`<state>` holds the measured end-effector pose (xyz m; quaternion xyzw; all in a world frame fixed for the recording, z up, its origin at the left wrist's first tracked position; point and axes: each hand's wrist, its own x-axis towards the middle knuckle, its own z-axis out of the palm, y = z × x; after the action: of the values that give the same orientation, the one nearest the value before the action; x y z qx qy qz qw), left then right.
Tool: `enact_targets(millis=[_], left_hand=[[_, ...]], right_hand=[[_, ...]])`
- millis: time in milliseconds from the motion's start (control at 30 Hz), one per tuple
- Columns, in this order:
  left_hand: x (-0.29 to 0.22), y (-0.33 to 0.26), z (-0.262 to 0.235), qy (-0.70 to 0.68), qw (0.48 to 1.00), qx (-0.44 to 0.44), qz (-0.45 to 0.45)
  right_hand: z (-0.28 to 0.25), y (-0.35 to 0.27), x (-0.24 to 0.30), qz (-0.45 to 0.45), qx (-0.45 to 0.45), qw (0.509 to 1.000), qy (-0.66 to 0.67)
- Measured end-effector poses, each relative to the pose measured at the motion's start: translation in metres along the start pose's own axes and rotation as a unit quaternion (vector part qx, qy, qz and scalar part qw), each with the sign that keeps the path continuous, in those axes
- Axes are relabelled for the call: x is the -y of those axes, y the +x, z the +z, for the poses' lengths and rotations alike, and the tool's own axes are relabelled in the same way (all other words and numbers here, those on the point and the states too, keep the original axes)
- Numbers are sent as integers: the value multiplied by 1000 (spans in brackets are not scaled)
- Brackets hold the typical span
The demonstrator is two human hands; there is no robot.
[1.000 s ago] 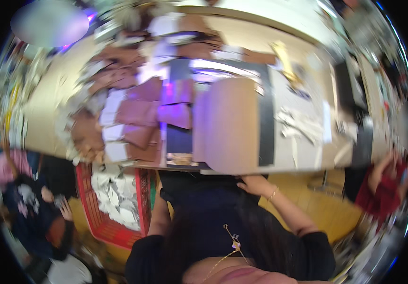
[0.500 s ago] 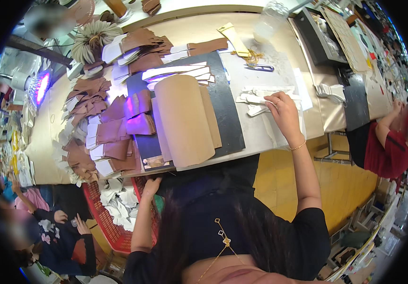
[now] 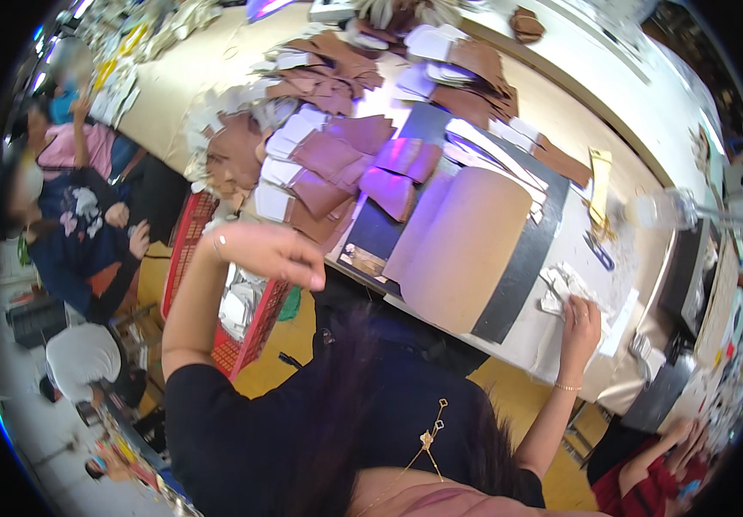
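Note:
My right hand (image 3: pixel 580 326) is at the near edge of a small pile of white strips (image 3: pixel 564 284), on the right of the table. Its fingers are bent onto the strips; the fingertips are partly hidden. Raised over the front edge, my left hand (image 3: pixel 270 256) has loosely bent fingers and nothing visible in them. Between the hands, a large curved tan sheet (image 3: pixel 466 250) lies on a black board (image 3: pixel 522 284). Purple-lit brown pieces (image 3: pixel 389 191) rest at the board's left side, and long white strips (image 3: pixel 496 159) lie along its far side.
Stacks of brown and white pieces (image 3: pixel 328 159) cover the table's left. A red basket (image 3: pixel 255 332) with white scraps stands below the front edge. Small blue-handled snips (image 3: pixel 598 250), a yellow strip (image 3: pixel 599 185) and a clear bottle (image 3: pixel 660 209) are at right. Other people sit at both sides.
The view has turned, so the table now slants down to the right. My left hand has risen from beside the basket to above the table edge. My right hand stays at the white strips.

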<state>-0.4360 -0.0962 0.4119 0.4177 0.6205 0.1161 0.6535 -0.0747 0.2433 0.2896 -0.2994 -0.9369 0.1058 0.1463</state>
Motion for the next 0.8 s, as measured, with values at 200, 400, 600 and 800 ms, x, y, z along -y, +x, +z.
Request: enact_targets(millis=[200, 400, 600, 800], left_hand=[[9, -32, -43, -67, 991, -112, 27], [58, -73, -84, -162, 936, -311, -8], [100, -84, -139, -138, 875, -458, -77], [150, -112, -169, -173, 762, -605, -152]], right_hand=[[0, 3, -5, 26, 35, 999, 21], [-1, 8, -2, -28, 90, 994, -58], [-17, 22, -1, 4, 193, 977, -93], [-32, 36, -4, 28, 260, 965, 16]])
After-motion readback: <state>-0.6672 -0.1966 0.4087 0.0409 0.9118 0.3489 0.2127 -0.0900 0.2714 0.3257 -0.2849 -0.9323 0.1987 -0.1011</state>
